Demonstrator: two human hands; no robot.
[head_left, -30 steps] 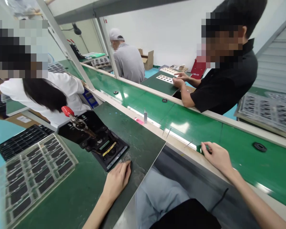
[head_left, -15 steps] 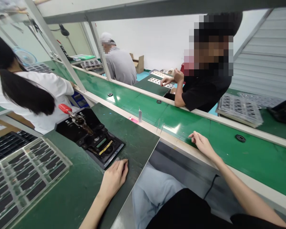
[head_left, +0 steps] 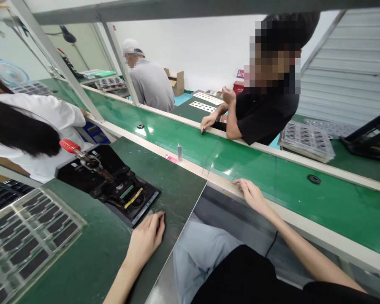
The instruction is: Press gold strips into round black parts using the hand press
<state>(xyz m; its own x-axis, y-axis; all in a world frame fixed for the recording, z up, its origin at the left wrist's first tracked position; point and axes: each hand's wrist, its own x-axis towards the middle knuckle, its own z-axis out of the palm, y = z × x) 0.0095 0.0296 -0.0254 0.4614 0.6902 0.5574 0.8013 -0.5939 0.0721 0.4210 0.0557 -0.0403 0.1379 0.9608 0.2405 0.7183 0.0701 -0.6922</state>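
My left hand point(head_left: 145, 238) rests palm down on the dark green mat point(head_left: 164, 198), just below a black hand-press fixture point(head_left: 114, 181) with a red handle grip point(head_left: 69, 146). It holds nothing. My right hand point(head_left: 251, 196) lies on the cream rail point(head_left: 266, 204) of the green conveyor belt point(head_left: 304, 188), its fingertips on the rail and empty. A tray of dark rectangular parts point(head_left: 25, 240) sits at the mat's left end, beyond reach of neither hand's fingers being on it.
A small metal holder point(head_left: 179, 153) and a pink tag point(head_left: 171, 158) sit on the belt. Black rings point(head_left: 314, 179) lie on it too. Across it, a co-worker in black point(head_left: 262, 118) leans with a hand on the far rail. Others in white point(head_left: 34, 122) and grey point(head_left: 150, 86) work nearby.
The whole view has swung, shifting things left in the picture. My right hand has slid from the belt onto the rail. The co-worker's hand has moved from the dotted cards to the far rail.
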